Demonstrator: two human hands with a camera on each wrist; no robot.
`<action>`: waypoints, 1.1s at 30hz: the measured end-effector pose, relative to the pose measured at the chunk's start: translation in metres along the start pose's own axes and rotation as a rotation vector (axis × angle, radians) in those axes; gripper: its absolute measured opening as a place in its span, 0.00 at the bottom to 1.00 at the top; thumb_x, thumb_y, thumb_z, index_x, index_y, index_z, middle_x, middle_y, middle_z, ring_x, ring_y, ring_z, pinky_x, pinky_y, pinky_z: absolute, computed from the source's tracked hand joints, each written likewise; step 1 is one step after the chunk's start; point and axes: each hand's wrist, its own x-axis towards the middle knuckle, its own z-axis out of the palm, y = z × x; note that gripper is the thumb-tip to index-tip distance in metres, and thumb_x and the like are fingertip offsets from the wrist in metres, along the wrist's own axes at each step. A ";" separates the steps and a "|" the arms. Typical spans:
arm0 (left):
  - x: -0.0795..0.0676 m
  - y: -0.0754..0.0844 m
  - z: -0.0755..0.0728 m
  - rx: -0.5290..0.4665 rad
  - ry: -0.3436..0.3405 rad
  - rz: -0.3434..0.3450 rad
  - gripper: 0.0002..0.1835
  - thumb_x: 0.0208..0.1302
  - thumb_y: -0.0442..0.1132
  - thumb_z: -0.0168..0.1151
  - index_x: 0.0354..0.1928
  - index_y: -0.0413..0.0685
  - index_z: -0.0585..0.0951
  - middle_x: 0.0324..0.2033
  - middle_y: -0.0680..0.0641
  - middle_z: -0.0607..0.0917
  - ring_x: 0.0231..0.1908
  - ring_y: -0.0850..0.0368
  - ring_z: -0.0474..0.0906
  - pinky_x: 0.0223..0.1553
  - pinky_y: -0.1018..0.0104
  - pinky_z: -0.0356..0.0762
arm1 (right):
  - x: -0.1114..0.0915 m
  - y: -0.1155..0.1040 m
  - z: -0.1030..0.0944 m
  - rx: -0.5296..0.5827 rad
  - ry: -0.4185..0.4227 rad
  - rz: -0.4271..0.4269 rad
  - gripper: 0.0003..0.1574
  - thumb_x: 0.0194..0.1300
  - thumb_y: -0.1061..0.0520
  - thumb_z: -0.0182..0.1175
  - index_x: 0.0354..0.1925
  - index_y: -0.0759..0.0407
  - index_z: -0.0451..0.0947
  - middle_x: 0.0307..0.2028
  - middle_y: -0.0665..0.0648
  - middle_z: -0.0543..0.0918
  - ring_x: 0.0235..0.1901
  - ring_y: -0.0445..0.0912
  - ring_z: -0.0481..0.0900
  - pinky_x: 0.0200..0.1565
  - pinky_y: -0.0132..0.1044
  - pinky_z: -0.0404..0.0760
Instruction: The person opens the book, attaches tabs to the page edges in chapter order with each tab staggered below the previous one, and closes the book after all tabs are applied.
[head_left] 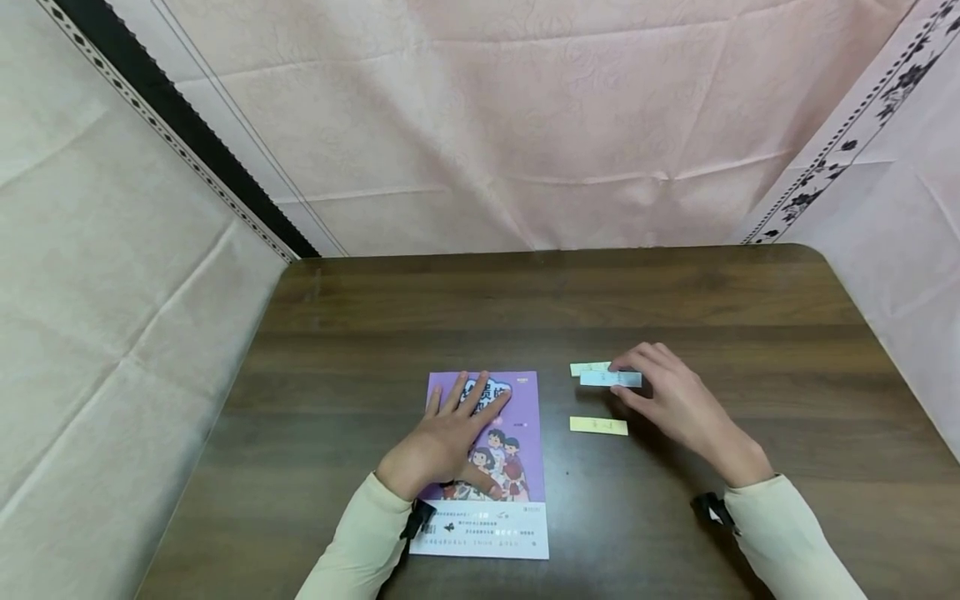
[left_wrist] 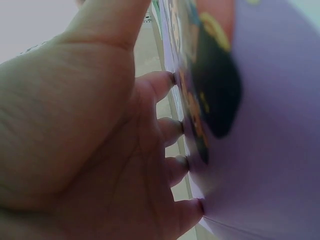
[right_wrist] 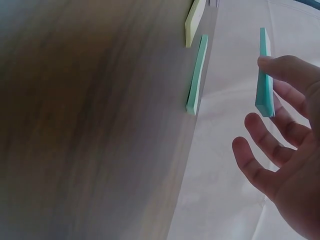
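A brown wooden table [head_left: 322,408] spreads beneath the left hand [head_left: 442,446] and the right hand [head_left: 678,417], its grain running sideways in darker and lighter bands. The table's far corner beyond the right hand is rounded. Past the far edge, ahead of both hands, is a creased, pale pinkish cloth [head_left: 480,125]. Left of the left hand is a whitish cloth [head_left: 97,375], with a black band [head_left: 191,125] farther ahead. Right of the right hand, a black-flowered border [head_left: 836,158] edges more pale fabric [head_left: 892,292]. A dull sheen lies between the hands.
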 end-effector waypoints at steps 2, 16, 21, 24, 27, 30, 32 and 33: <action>0.000 0.000 0.000 -0.004 0.002 0.000 0.73 0.40 0.71 0.82 0.86 0.65 0.50 0.85 0.45 0.38 0.83 0.38 0.28 0.78 0.31 0.33 | 0.002 -0.002 0.002 0.000 0.005 -0.012 0.19 0.62 0.62 0.77 0.51 0.57 0.85 0.48 0.53 0.84 0.49 0.49 0.77 0.47 0.52 0.83; -0.001 0.000 -0.001 -0.019 -0.004 0.000 0.73 0.41 0.70 0.83 0.86 0.65 0.50 0.85 0.44 0.39 0.83 0.38 0.29 0.78 0.31 0.32 | 0.005 -0.004 0.011 -0.018 -0.001 -0.039 0.18 0.61 0.61 0.78 0.49 0.57 0.85 0.46 0.52 0.85 0.46 0.49 0.78 0.45 0.50 0.83; -0.001 0.000 -0.002 -0.026 0.001 0.000 0.73 0.41 0.69 0.83 0.86 0.65 0.51 0.85 0.44 0.39 0.83 0.37 0.29 0.78 0.31 0.32 | 0.005 -0.008 0.010 -0.010 0.054 -0.055 0.20 0.58 0.61 0.80 0.49 0.58 0.85 0.45 0.52 0.84 0.45 0.47 0.77 0.43 0.48 0.84; 0.000 0.000 -0.001 -0.026 0.000 -0.001 0.72 0.41 0.69 0.84 0.86 0.65 0.51 0.85 0.45 0.38 0.83 0.38 0.28 0.78 0.31 0.31 | 0.004 -0.009 0.010 -0.006 0.091 -0.077 0.21 0.57 0.62 0.81 0.47 0.58 0.85 0.45 0.52 0.84 0.45 0.46 0.77 0.42 0.48 0.84; 0.001 0.000 -0.001 -0.030 -0.001 0.002 0.72 0.42 0.68 0.84 0.86 0.65 0.51 0.85 0.45 0.38 0.83 0.38 0.28 0.78 0.32 0.32 | 0.004 -0.009 0.011 -0.005 0.119 -0.097 0.21 0.55 0.63 0.81 0.46 0.58 0.85 0.44 0.52 0.84 0.45 0.47 0.77 0.42 0.48 0.84; 0.002 -0.001 0.000 -0.032 -0.007 -0.001 0.72 0.42 0.67 0.84 0.86 0.65 0.50 0.85 0.45 0.38 0.83 0.38 0.27 0.78 0.32 0.31 | 0.004 -0.008 0.012 0.000 0.128 -0.101 0.21 0.55 0.63 0.82 0.46 0.59 0.85 0.45 0.52 0.84 0.46 0.47 0.77 0.42 0.48 0.85; 0.003 -0.001 0.000 -0.030 -0.012 -0.007 0.72 0.42 0.67 0.84 0.86 0.65 0.50 0.85 0.46 0.37 0.83 0.39 0.27 0.78 0.33 0.31 | 0.004 -0.007 0.013 0.003 0.127 -0.099 0.22 0.55 0.63 0.82 0.47 0.59 0.85 0.45 0.52 0.84 0.46 0.47 0.77 0.43 0.49 0.85; 0.003 -0.001 0.000 -0.028 -0.014 -0.009 0.72 0.42 0.67 0.84 0.86 0.65 0.50 0.85 0.46 0.37 0.83 0.39 0.27 0.78 0.33 0.31 | 0.003 -0.007 0.014 0.005 0.126 -0.098 0.21 0.55 0.63 0.81 0.47 0.59 0.85 0.45 0.52 0.84 0.47 0.47 0.78 0.43 0.49 0.85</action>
